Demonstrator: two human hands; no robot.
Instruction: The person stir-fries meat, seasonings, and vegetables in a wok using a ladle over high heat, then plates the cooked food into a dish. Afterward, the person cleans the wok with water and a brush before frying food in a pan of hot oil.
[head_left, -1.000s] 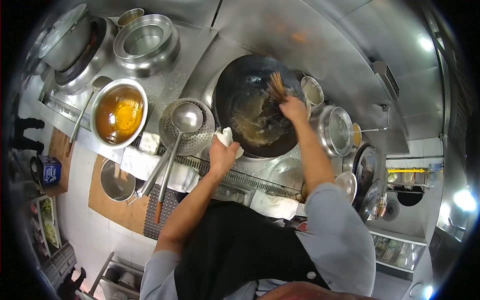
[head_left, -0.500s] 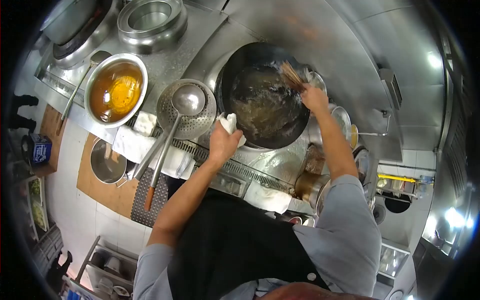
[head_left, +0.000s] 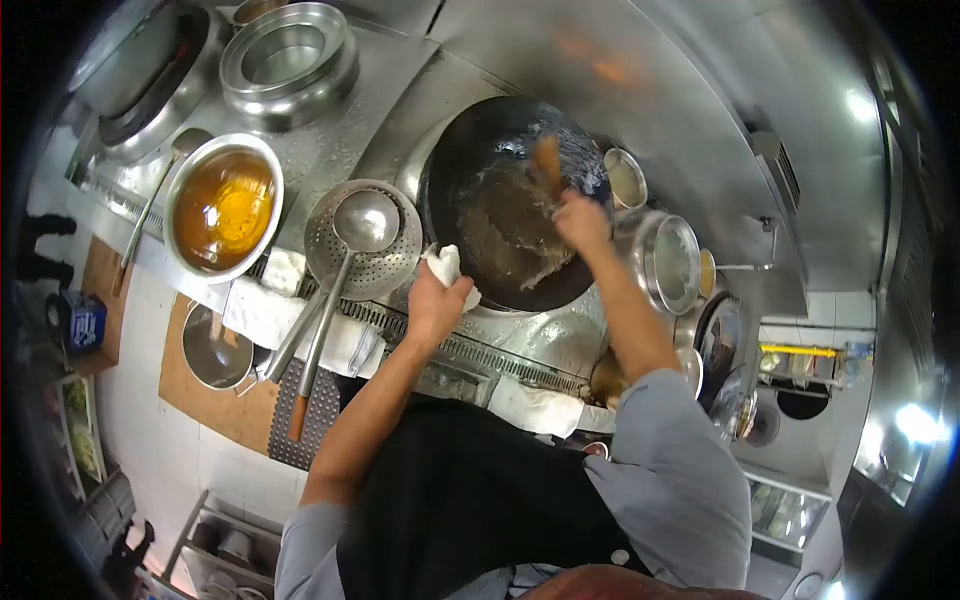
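A large dark wok (head_left: 455, 150) sits on the range with murky liquid swirling inside it. My right hand (head_left: 582, 222) is closed around a bamboo wok brush (head_left: 546, 165), blurred by motion over the wok's right side. At the near left rim, my left hand (head_left: 438, 303) grips a folded white cloth (head_left: 446, 264) against the wok's edge. Just left of that hand, a ladle (head_left: 365, 221) rests in a perforated strainer (head_left: 322, 245), their long handles pointing toward me. Farther left stands a metal bowl (head_left: 277, 165) of amber oil.
Steel pots (head_left: 235, 65) stand at the back left. Metal containers (head_left: 672, 262) line the wok's right side. White towels (head_left: 535, 405) lie along the range's front edge. Below left, an empty-looking pot (head_left: 215, 350) sits over a brown board (head_left: 185, 385).
The brush and my right hand have moved left, farther over the wok. My left hand stays at the rim with the cloth. The whole view has shifted slightly.
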